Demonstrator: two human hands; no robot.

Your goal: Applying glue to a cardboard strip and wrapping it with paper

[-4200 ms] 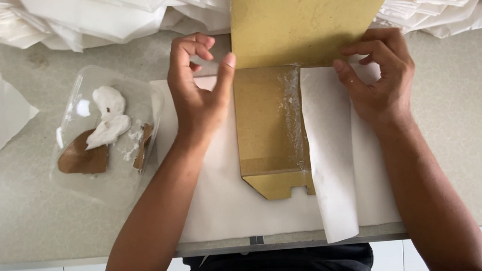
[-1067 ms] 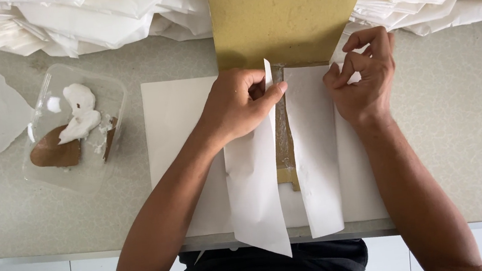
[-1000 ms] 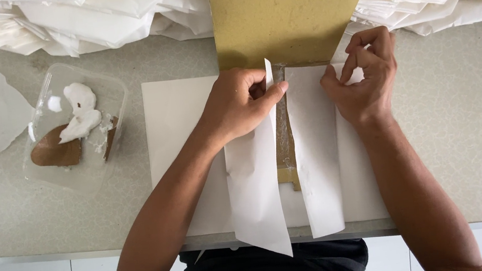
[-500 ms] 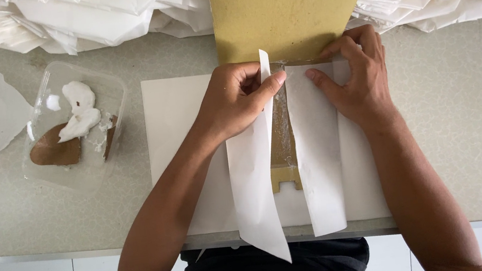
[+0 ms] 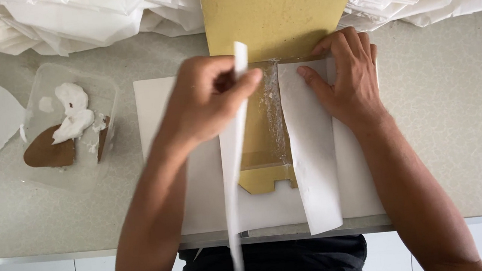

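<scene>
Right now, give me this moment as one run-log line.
left hand: pinching raised paper flap | right hand: pressing other flap flat | cardboard form: between flaps | glue tub: left on counter

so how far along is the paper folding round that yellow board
Done: the right flap lies folded over the yellow board, pressed flat by the right hand, and a glossy streak, probably paste, shows on the board's middle. In hand: the left hand pinches the left flap and holds it raised on edge. Left: that flap is not yet down, and the board's notched bottom end is uncovered.
</scene>
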